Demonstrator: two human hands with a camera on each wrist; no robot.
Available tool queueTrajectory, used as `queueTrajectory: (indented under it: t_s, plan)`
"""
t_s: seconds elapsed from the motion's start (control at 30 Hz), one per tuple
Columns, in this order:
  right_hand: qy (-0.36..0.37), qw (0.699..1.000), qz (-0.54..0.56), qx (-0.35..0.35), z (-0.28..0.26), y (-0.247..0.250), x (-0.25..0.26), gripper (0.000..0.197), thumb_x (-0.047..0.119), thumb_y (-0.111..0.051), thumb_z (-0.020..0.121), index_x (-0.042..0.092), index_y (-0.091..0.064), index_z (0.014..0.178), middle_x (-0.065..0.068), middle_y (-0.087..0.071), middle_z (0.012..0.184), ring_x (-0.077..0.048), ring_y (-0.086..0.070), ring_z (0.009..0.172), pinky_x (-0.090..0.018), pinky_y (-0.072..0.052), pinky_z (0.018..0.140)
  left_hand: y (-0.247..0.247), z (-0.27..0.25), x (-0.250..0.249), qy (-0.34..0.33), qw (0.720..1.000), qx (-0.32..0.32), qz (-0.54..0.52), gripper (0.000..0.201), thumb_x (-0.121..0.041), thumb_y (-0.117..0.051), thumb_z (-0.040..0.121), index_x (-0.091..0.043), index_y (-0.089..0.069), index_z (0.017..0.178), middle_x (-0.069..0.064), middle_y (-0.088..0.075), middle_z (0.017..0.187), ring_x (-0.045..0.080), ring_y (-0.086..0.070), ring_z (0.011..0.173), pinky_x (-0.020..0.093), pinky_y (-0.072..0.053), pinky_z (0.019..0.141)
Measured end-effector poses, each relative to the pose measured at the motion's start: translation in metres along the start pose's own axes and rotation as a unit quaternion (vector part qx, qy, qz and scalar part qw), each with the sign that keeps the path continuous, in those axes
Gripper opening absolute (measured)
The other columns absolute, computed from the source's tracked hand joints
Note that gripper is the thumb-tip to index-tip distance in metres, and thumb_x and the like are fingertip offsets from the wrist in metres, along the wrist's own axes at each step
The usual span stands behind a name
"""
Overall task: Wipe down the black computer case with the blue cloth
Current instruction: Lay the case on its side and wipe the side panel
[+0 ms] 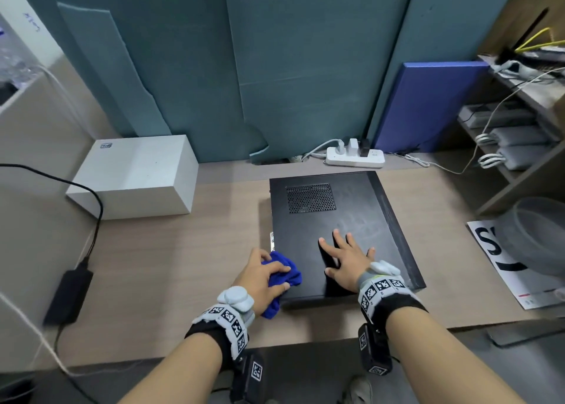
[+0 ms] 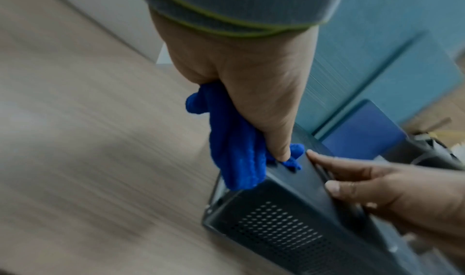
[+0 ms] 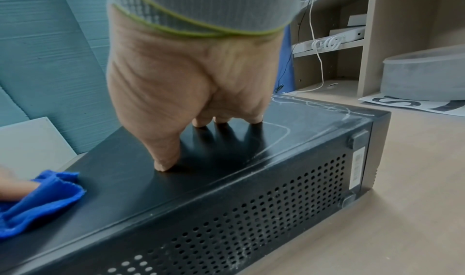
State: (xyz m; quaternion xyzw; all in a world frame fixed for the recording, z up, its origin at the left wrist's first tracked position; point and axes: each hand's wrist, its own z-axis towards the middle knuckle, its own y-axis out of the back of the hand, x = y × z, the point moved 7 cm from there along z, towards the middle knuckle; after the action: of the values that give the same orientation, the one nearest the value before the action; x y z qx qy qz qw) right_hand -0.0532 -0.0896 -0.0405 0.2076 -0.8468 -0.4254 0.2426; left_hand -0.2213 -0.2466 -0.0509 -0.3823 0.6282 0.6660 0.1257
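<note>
Head view, near to far. At the near edge of the table [image 1: 159, 251], two forearms reach forward. The left hand [image 1: 260, 277] is curled round the bunched blue cloth [image 1: 282, 277], thumb and fingers pinching it, and presses it against the near-left corner of the black computer case [image 1: 336, 220]; part of the cloth hangs over the case's left side toward the table. The right hand [image 1: 345, 260] lies flat with fingers straight and spread on the case's top panel, near its near edge, gripping nothing and apparently steadying the case.

The case lies on its side near the middle of the table, its long axis running from the near edge toward the far edge, slightly skewed. From the cloth, the unwiped top extends forward and to the right; the left hand is the nearer one to that corner, while the right hand occupies the near-right part of the panel. Pale smears [image 1: 360, 223] show just beyond the right fingertips, and a vent grille [image 1: 310, 198] lies farther on.

Open table lies left of the case; a white box [image 1: 134, 174] stands at the far left, a power strip [image 1: 354, 156] along the far edge.
</note>
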Motion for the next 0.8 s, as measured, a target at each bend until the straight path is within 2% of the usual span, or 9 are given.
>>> queueTrajectory:
  t_s: [0.07, 0.13, 0.27, 0.37, 0.43, 0.53, 0.63, 0.7, 0.8]
  plan:
    - [0.003, 1.0, 0.0, 0.0, 0.0, -0.001, 0.0, 0.073, 0.039, -0.056, 0.1, 0.052, -0.011, 0.157, 0.01, 0.012, 0.17, -0.022, 0.014, 0.156, -0.07, 0.002, 0.119, 0.006, -0.002, -0.009, 0.006, 0.999, -0.047, -0.021, 0.031, -0.045, -0.07, 0.085, -0.041, -0.065, 0.115, -0.014, -0.034, 0.116, 0.006, -0.05, 0.101, 0.027, -0.047, 0.092]
    - [0.003, 1.0, 0.001, -0.002, 0.001, -0.002, -0.002, 0.073, 0.039, -0.056, 0.1, 0.052, -0.012, 0.157, 0.011, 0.012, 0.17, -0.022, 0.014, 0.156, -0.07, 0.001, 0.118, 0.008, -0.002, -0.019, 0.003, 0.997, -0.058, -0.055, 0.043, -0.046, -0.066, 0.089, -0.037, -0.058, 0.13, -0.011, -0.033, 0.124, 0.006, -0.048, 0.11, 0.027, -0.043, 0.101]
    - [0.008, 1.0, -0.005, -0.004, 0.0, -0.004, -0.001, 0.073, 0.04, -0.056, 0.1, 0.051, -0.012, 0.157, 0.01, 0.011, 0.17, -0.022, 0.013, 0.156, -0.07, 0.0, 0.118, -0.013, -0.008, -0.013, -0.036, 0.985, 0.085, 0.146, 0.075, -0.062, -0.052, 0.089, -0.04, -0.022, 0.154, -0.004, -0.008, 0.162, 0.02, -0.025, 0.143, 0.034, -0.026, 0.117]
    - [0.014, 1.0, -0.01, -0.009, 0.001, -0.004, -0.002, 0.074, 0.042, -0.056, 0.099, 0.052, -0.011, 0.157, 0.011, 0.01, 0.17, -0.022, 0.011, 0.157, -0.07, -0.002, 0.119, -0.019, -0.008, -0.008, -0.038, 0.964, 0.132, 0.226, 0.08, -0.067, -0.033, 0.092, -0.038, 0.004, 0.157, -0.003, 0.022, 0.163, 0.021, 0.01, 0.151, 0.043, -0.007, 0.123]
    - [0.016, 1.0, -0.015, -0.009, 0.001, -0.003, -0.003, 0.074, 0.043, -0.056, 0.099, 0.052, -0.011, 0.157, 0.011, 0.01, 0.17, -0.022, 0.011, 0.157, -0.07, -0.003, 0.118, -0.026, -0.005, -0.016, -0.047, 0.952, 0.143, 0.268, 0.084, -0.07, -0.012, 0.086, -0.031, 0.011, 0.156, -0.002, 0.029, 0.16, 0.02, 0.025, 0.148, 0.046, 0.002, 0.123]
    - [0.017, 1.0, -0.016, -0.006, 0.004, -0.004, -0.005, 0.075, 0.042, -0.057, 0.098, 0.051, -0.011, 0.157, 0.011, 0.009, 0.17, -0.022, 0.009, 0.157, -0.068, -0.005, 0.119, -0.036, 0.004, -0.038, -0.038, 0.944, 0.109, 0.308, 0.085, -0.064, -0.002, 0.085, -0.02, 0.006, 0.157, 0.004, 0.022, 0.162, 0.026, 0.024, 0.148, 0.043, 0.011, 0.121]
    - [0.03, 0.999, -0.015, 0.0, 0.007, 0.004, -0.005, 0.072, 0.031, -0.057, 0.099, 0.045, -0.017, 0.158, 0.01, -0.001, 0.17, -0.022, -0.001, 0.157, -0.063, -0.014, 0.121, -0.053, 0.01, -0.061, -0.005, 0.946, 0.088, 0.311, 0.071, -0.044, -0.026, 0.102, -0.013, 0.008, 0.156, 0.006, 0.023, 0.161, 0.03, 0.024, 0.148, 0.045, 0.008, 0.122]
    - [0.045, 0.999, -0.006, -0.012, 0.011, 0.02, -0.011, 0.066, 0.023, -0.055, 0.098, 0.04, -0.03, 0.156, 0.006, -0.02, 0.167, -0.024, -0.023, 0.153, -0.052, -0.032, 0.118, -0.065, 0.017, -0.069, -0.005, 0.946, 0.083, 0.314, 0.07, -0.033, -0.031, 0.1, -0.009, 0.003, 0.157, 0.012, 0.016, 0.163, 0.033, 0.019, 0.149, 0.048, 0.002, 0.123]
    - [0.022, 0.998, 0.024, -0.05, 0.019, 0.05, -0.039, 0.065, 0.019, -0.053, 0.092, 0.041, -0.039, 0.151, 0.008, -0.033, 0.161, -0.021, -0.039, 0.144, -0.04, -0.042, 0.112, -0.069, 0.029, -0.068, -0.008, 0.943, 0.092, 0.32, 0.072, -0.025, -0.027, 0.084, -0.006, -0.028, 0.153, 0.018, -0.022, 0.161, 0.032, -0.004, 0.15, 0.05, -0.023, 0.119]
